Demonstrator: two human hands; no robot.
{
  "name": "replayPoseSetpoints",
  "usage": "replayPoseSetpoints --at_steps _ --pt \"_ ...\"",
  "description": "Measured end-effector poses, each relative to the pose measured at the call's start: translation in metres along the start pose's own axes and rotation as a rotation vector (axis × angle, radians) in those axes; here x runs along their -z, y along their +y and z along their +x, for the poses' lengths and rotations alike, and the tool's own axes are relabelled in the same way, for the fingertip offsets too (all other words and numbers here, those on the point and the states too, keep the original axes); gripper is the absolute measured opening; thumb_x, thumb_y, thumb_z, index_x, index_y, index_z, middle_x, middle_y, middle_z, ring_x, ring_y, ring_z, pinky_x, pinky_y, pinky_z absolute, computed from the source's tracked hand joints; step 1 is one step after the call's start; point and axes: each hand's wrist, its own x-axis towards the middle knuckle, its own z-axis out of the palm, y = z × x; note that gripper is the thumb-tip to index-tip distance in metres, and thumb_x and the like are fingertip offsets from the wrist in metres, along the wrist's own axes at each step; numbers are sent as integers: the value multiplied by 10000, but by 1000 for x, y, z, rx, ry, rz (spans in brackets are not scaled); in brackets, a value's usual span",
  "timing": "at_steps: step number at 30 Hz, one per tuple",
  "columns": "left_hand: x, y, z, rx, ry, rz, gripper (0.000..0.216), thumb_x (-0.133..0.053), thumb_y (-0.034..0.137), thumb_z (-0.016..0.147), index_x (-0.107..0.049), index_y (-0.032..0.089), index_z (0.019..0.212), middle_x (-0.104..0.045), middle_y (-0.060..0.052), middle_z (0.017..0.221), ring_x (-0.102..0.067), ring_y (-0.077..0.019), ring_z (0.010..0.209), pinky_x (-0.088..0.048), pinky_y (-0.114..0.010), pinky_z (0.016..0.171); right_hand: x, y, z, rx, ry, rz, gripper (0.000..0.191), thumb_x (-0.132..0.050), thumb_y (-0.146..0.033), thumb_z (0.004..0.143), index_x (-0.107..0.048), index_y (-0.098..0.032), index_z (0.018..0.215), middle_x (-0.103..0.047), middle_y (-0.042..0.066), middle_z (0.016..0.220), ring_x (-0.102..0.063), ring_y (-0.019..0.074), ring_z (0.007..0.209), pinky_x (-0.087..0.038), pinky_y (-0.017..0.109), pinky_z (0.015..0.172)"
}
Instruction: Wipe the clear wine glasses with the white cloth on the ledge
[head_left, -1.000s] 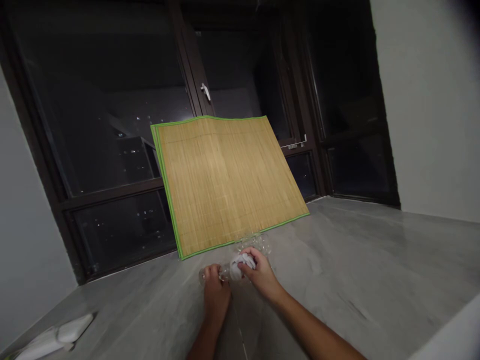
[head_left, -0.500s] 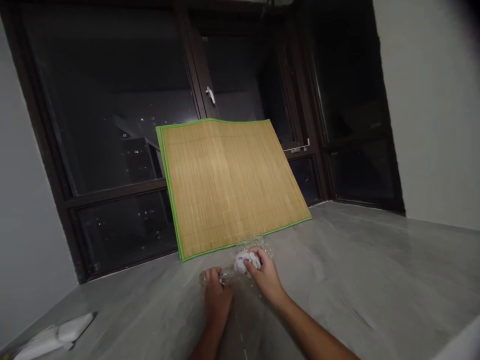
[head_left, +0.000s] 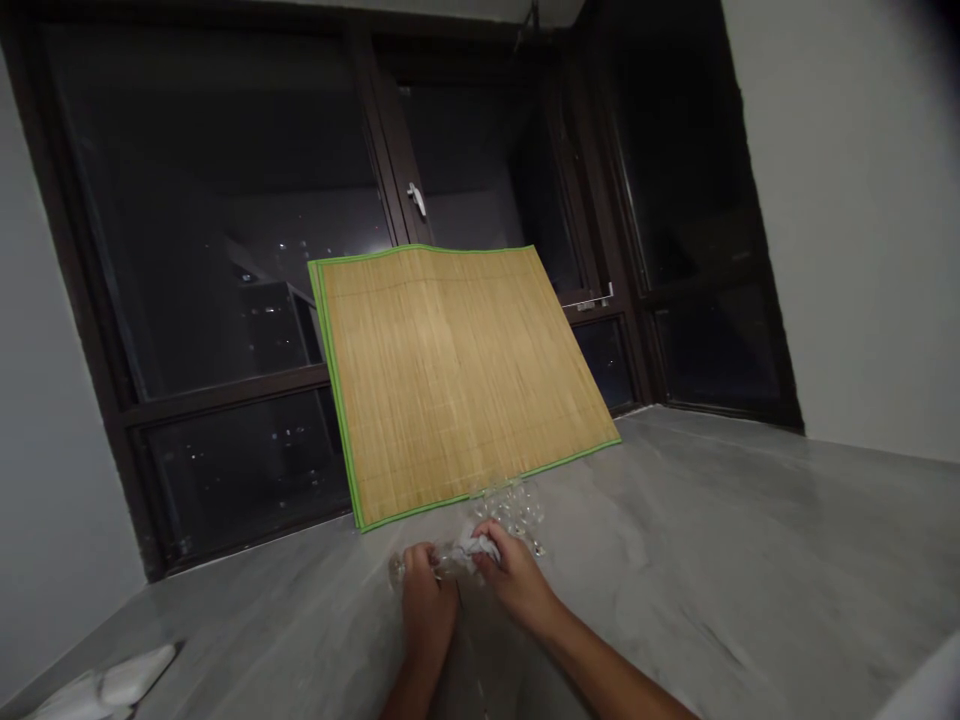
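Observation:
My left hand is closed around a clear, shiny object, which sticks out past the fingers on the left. It looks like glass or clear plastic, but its exact kind cannot be made out. In my right hand is a crumpled white cloth or tissue, pinched between thumb and fingers. The cloth meets the clear object's right end, between the two hands. Just beyond my right hand, a cluster of clear, glinting pieces lies on the grey marbled surface.
A folded bamboo mat with green edging leans against the dark window frame behind my hands. A white packet lies at the lower left. The window handle is above the mat, and a pale wall stands on the right.
My right hand has drawn slightly down and left, and the cloth looks more squeezed and lies lower. More of the clear cluster shows behind it. My left hand keeps its hold.

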Motion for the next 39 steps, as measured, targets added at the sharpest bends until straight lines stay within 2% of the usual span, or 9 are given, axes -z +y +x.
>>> replayPoseSetpoints --at_steps 5,8,15,22,28,32,34,37,39 --pt "4 9 0 -21 41 89 217 -416 42 808 -469 222 917 -510 -21 908 -543 -195 878 -422 -312 807 2 -7 -2 55 -8 4 217 -506 -160 815 -594 -225 1003 -651 3 941 -600 187 881 -428 271 805" --pt "4 11 0 -19 47 72 211 -417 77 846 -484 206 999 -551 -45 956 -574 -203 904 -424 -313 810 2 -10 -2 50 -34 76 250 -487 -148 803 -585 -233 1017 -648 -3 958 -599 185 896 -430 265 807" --pt "6 13 -4 61 -77 42 263 -459 76 809 -475 227 1024 -596 6 823 -595 -182 752 -362 -258 667 6 -24 0 48 -60 116 298 -520 -97 701 -581 -235 958 -610 -34 869 -568 167 835 -406 238 755" --pt "8 20 -8 47 -99 23 259 -472 84 804 -467 237 1013 -613 6 823 -593 -185 743 -350 -262 679 6 -26 1 51 -35 49 96 -523 -268 851 -593 -224 899 -604 -7 851 -555 188 860 -412 260 770" --pt "6 19 -9 8 -87 56 235 -479 78 782 -481 237 955 -612 -1 795 -600 -197 755 -359 -271 692 2 -20 3 19 17 29 350 -437 -471 956 -535 -220 732 -536 -18 729 -513 171 743 -387 259 682" --pt "3 20 -10 2 -93 46 268 -452 59 771 -489 237 969 -623 -12 834 -609 -198 780 -367 -275 699 1 -13 5 -4 72 46 395 -457 -517 939 -481 -220 680 -481 -36 659 -479 158 682 -363 251 634" --pt "1 23 -10 11 -91 14 259 -445 72 781 -495 234 976 -620 -13 833 -607 -199 782 -378 -275 699 2 -9 6 7 115 59 322 -496 -483 917 -505 -219 733 -507 -32 687 -502 161 694 -386 251 643" --pt "-2 27 -11 17 -80 -67 259 -448 99 796 -504 222 1017 -618 -17 845 -604 -193 779 -405 -274 711 4 -3 7 -1 204 76 162 -534 -368 879 -527 -222 946 -585 -13 803 -566 177 756 -446 266 693" --pt "-3 26 -11 14 -82 -104 273 -451 109 799 -510 215 1044 -624 -22 863 -604 -189 776 -418 -275 720 5 2 7 2 292 50 276 -567 -287 821 -499 -224 1081 -620 11 906 -603 197 868 -475 294 793"
